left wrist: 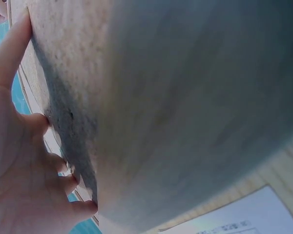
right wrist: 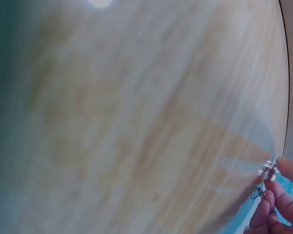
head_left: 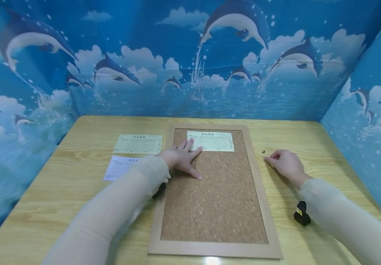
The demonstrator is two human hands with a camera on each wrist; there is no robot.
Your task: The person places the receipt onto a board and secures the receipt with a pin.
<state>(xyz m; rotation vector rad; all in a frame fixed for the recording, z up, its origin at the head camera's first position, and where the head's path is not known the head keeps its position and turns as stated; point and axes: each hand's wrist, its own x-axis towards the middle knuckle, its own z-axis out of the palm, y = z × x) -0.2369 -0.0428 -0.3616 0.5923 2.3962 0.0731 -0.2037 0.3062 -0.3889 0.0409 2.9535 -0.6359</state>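
Observation:
My left hand point(head_left: 185, 159) lies spread on a wood-framed cork board point(head_left: 217, 198), with fingertips on the left edge of a pale green printed slip point(head_left: 211, 142) near the board's top. In the left wrist view, the thumb point(left wrist: 12, 48) and fingers rest against the cork. To the right of the frame, my right hand point(head_left: 286, 164) is low over the table with its fingers curled. Its thumb and fingertips pinch small shiny metal pins point(right wrist: 269, 170) in the right wrist view. One small brassy pin point(head_left: 263, 151) lies on the table just beyond the fingertips.
Left of the board lie another pale green slip point(head_left: 138, 144) and a white printed slip point(head_left: 120, 167), partly covered by my left sleeve. The wooden table point(head_left: 54, 191) is enclosed by a blue dolphin-print curtain point(head_left: 184, 99) behind and at both sides.

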